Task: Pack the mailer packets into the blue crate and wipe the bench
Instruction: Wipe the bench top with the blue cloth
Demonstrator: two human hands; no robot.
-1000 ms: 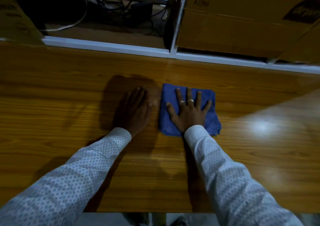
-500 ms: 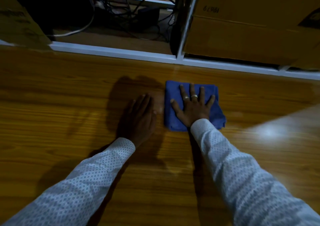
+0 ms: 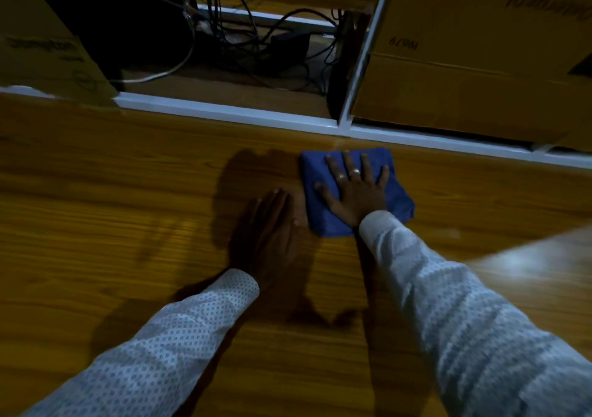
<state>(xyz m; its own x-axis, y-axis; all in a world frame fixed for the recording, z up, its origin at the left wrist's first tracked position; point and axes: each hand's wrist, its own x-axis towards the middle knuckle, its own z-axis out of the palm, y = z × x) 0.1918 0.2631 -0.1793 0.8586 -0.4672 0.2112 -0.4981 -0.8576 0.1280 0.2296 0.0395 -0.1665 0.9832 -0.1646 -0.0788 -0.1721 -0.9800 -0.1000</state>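
Cloth (image 3: 397,199), blue and folded, lies on the wooden bench (image 3: 96,211) close to its white back rail (image 3: 224,112). I see my right hand (image 3: 355,192) pressing it flat with fingers spread, my left hand (image 3: 269,234) resting flat on bare wood just beside it, gripping nothing.

Glossy wood-grain bench (image 3: 96,224); blue cloth (image 3: 397,205), seemingly soft matt

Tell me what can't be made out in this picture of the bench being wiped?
Head view only:
- Bench under the blue cloth: covered by cloth and right hand.
- Left hand: in deep shadow, finger detail unclear.
- Cardboard box lettering: dim, blurred, cut off by the top edge.
- Blue crate and mailer packets: outside the frame.
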